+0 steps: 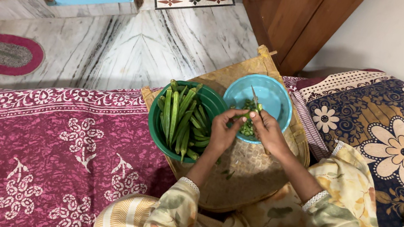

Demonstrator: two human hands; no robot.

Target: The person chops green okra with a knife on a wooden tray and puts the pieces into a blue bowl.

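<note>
Head view: both hands meet over the woven tray [258, 173], the left hand [222, 131] pinched shut on one end of an okra pod [242, 116] and the right hand [268, 132] closed round a knife [255, 98] whose blade points up over the blue bowl [277, 96]. That blue bowl sits at the tray's far edge with cut green pieces [247, 128] inside, right under the fingers. Just beside it, on the tray's left edge, the green bowl [155, 130] holds whole okra [182, 118] piled lengthwise.
</note>
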